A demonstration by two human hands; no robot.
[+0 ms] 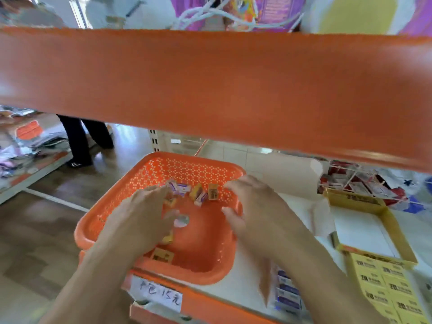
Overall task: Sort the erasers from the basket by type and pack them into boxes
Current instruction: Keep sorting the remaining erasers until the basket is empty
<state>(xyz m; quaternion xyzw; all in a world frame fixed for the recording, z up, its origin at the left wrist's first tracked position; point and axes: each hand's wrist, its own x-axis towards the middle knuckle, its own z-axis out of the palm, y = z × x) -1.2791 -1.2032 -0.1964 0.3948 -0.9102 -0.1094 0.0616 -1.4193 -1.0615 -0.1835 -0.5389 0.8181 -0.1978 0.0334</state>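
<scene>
Wood-patterned flooring [42, 230] is seen at the far left, where a person's dark-trousered legs [79, 141] are stood beside a low display shelf [35, 174] piled with goods. Next to the right, an orange perforated basket [112, 206] is set on a white shelf [247, 284], above a handwritten price label [155, 296] fixed to the shelf's orange front edge.

The left hand [138, 220] is reached into the basket from its near left side, palm down, with the fingers stretched almost straight and blurred by motion. Nothing is seen gripped in it, and its fingertips are close to the erasers [194, 191]. These are gathered by the basket's far wall between the two hands, wrapped in purple-and-white or yellow. A lone yellow eraser [167, 238] is left just beside the left hand, and a flat yellow piece [163, 254] lies by the near wall.

The right hand [254, 206] is held over the basket's right rim, palm down, fingers spread and relaxed, with nothing held. Beneath the right forearm, a box of purple-wrapped erasers [288, 295] is partly hidden. Further right, an open yellow box [397, 232] with a white floor is laid on the shelf, and nearer the camera rows of packed yellow erasers [374, 280] are shown. A broad orange shelf board [210, 90] is stretched across the whole width above.
</scene>
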